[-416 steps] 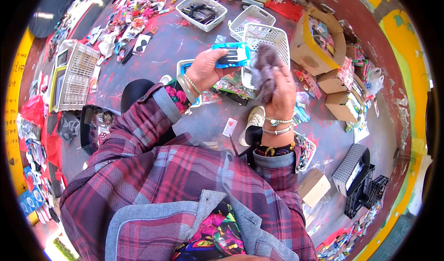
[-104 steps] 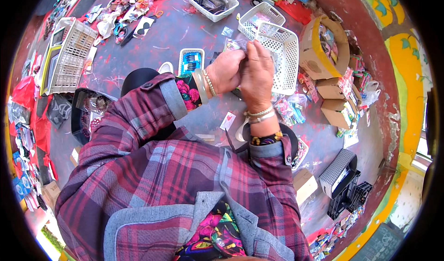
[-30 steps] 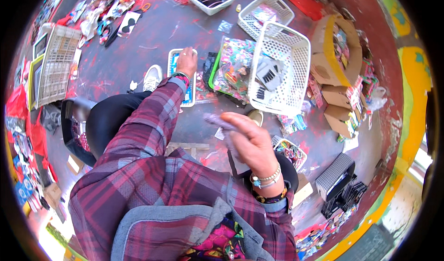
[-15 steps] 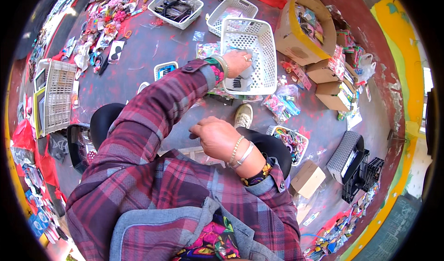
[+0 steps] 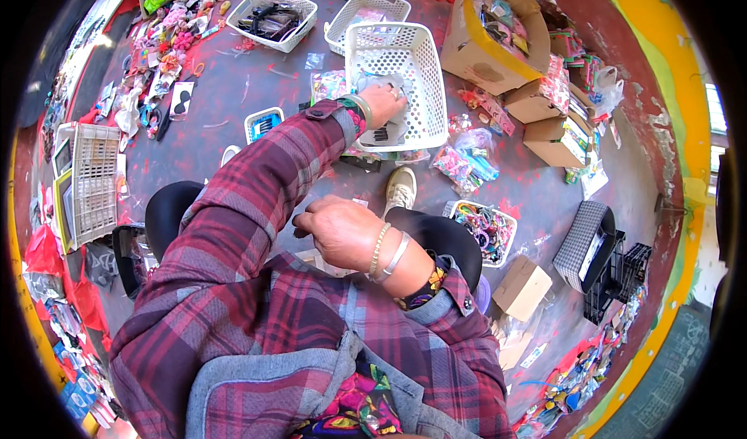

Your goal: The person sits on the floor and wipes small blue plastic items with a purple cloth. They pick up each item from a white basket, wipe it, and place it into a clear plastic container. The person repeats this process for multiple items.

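Baskets lie about the grey floor: a flat white wire basket (image 5: 92, 180) sits far left, near the person's knee. The right hand (image 5: 342, 233) hovers above the lap, fingers curled loosely, grasping nothing that shows. The left hand (image 5: 384, 106) reaches into the white perforated basket (image 5: 424, 57) ahead, pressing on a grey packet (image 5: 383, 79) inside; whether it clenches it I cannot tell. A cardboard box (image 5: 486, 38) stands just right.

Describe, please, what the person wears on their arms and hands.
Both arms have red-and-grey plaid sleeves with patterned multicoloured cuffs beneath. The left hand has bangles at the wrist and a ring on a finger. The right hand has a beaded bracelet and a plain silver bangle at the wrist.
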A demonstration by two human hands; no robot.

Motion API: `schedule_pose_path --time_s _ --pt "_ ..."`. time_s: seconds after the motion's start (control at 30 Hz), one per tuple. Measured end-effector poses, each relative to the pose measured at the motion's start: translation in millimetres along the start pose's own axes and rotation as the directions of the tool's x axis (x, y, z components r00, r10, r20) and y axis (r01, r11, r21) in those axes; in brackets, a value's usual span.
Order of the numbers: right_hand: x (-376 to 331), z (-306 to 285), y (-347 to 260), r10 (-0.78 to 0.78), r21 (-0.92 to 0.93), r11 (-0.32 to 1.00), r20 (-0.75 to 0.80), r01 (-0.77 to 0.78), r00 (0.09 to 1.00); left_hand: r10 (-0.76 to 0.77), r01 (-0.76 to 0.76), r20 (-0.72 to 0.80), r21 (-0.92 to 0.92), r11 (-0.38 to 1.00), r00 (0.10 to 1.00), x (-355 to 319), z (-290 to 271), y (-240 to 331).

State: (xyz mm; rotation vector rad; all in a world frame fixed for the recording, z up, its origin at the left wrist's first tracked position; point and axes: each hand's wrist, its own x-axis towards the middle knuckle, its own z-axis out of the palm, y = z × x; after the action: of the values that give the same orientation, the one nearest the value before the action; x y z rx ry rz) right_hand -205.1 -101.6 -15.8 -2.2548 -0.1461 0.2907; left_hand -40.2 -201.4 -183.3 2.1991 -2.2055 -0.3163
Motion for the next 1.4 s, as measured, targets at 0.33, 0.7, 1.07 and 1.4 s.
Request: schedule_pose_path --time_s 0.33,0.7,1.07,1.4 --pt "3 1 4 0.030 -0.043 0.999 0.023 -0.029 0.999 -0.067 0.037 -0.068 -0.375 0.926 0.995 -11 -31 14" --pt "-1 -45 -9 -0.155 0.793 0.606 0.036 0.066 0.987 -0.065 -0.146 -0.207 -0.402 -0.904 0.976 -107 -95 -9" --pt "-6 -71 -11 0.307 0.540 0.225 -0.829 0.811 0.467 -0.319 -0.183 0.076 -0.683 -0.707 0.945 -191 -166 12" --pt "48 -23 -16 -0.374 -0.439 0.898 -0.710 0.041 0.597 -0.044 -0.389 -0.575 -0.605 0.695 0.817 -237 -149 24"
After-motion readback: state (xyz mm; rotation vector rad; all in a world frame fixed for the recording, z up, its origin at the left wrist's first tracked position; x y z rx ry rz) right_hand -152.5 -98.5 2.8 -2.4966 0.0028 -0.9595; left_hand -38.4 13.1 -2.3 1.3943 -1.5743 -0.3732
